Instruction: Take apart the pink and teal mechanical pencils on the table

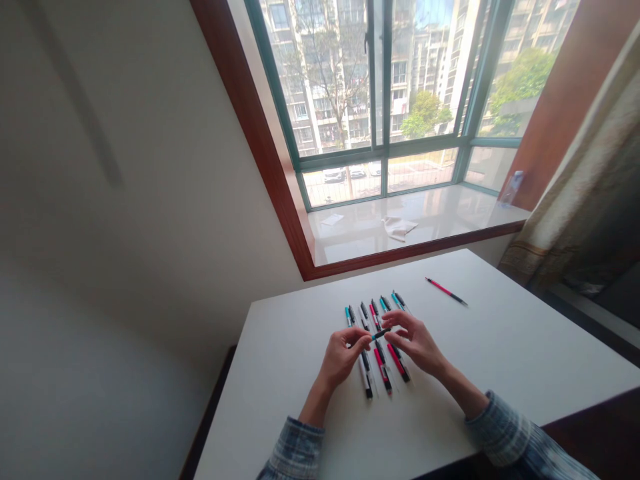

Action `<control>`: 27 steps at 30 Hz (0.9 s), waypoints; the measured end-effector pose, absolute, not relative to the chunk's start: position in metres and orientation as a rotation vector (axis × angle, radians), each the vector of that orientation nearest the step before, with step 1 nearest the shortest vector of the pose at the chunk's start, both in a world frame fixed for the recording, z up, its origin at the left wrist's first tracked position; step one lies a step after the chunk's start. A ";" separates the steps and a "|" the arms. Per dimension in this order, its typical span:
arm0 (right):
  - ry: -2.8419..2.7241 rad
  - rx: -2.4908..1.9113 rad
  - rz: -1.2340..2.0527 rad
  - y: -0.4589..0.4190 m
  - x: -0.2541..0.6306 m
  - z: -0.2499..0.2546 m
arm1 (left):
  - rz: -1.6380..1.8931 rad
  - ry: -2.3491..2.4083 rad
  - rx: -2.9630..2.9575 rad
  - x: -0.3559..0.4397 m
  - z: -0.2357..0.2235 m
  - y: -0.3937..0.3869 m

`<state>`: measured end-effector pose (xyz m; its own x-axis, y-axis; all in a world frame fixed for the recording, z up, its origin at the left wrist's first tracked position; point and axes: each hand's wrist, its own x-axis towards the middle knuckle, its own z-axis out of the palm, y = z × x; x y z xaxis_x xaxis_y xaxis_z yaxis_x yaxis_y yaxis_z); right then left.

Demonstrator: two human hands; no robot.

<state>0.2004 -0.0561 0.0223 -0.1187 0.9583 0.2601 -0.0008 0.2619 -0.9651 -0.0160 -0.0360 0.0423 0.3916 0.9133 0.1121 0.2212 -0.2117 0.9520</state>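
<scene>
**Q:** What are the pens (446, 291) on the table (500, 333) made of?
**A:** Plastic barrels, smooth and glossy.

**Q:** Table top?
**A:** Smooth, matt white.

**Q:** Beyond the table?
**A:** A glossy, polished window sill (400, 250), framed by varnished wood trim (260, 153).

**Q:** Right of the table?
**A:** A curtain (580, 200) of coarse woven cloth, rough and matt.

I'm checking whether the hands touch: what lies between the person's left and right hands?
In the head view, a black pen with a teal end spans the gap between the left hand and the right hand, one end at each hand's fingers; the hands do not touch.
</scene>
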 end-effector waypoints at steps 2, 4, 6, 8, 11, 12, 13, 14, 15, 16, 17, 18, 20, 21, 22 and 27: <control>-1.390 -0.963 1.107 -0.056 0.201 0.022 | 0.893 1.009 1.682 -0.016 0.042 -0.036; -1.374 -0.923 1.122 -0.056 0.201 0.021 | 0.895 1.008 1.680 -0.016 0.042 -0.036; -1.379 -0.890 1.119 -0.057 0.201 0.022 | 0.901 1.004 1.674 -0.016 0.042 -0.035; -1.391 -0.912 1.091 -0.057 0.201 0.023 | 0.904 0.999 1.673 -0.016 0.041 -0.035; -1.398 -0.920 1.089 -0.057 0.201 0.024 | 0.903 1.004 1.677 -0.016 0.041 -0.035; -1.403 -0.902 1.102 -0.057 0.201 0.025 | 0.903 1.006 1.677 -0.016 0.041 -0.035; -1.410 -0.884 1.112 -0.058 0.201 0.026 | 0.901 1.008 1.677 -0.016 0.041 -0.035; -1.417 -0.880 1.110 -0.058 0.200 0.026 | 0.900 1.007 1.676 -0.016 0.042 -0.035; -1.423 -0.893 1.098 -0.058 0.200 0.026 | 0.898 1.006 1.677 -0.016 0.042 -0.036; -1.427 -0.913 1.083 -0.057 0.200 0.026 | 0.895 1.005 1.678 -0.016 0.043 -0.036; -1.428 -0.931 1.072 -0.057 0.200 0.026 | 0.892 1.007 1.680 -0.016 0.044 -0.036; -1.427 -0.938 1.068 -0.057 0.200 0.026 | 0.890 1.010 1.683 -0.016 0.044 -0.036; -1.431 -0.914 1.082 -0.057 0.201 0.026 | 0.888 1.015 1.687 -0.016 0.045 -0.037; -1.436 -0.898 1.089 -0.057 0.201 0.026 | 0.889 1.016 1.687 -0.015 0.045 -0.037; -1.441 -0.893 1.088 -0.057 0.201 0.026 | 0.889 1.015 1.687 -0.015 0.045 -0.037; -1.427 -0.892 1.111 -0.058 0.201 0.028 | 0.884 1.020 1.691 -0.016 0.044 -0.036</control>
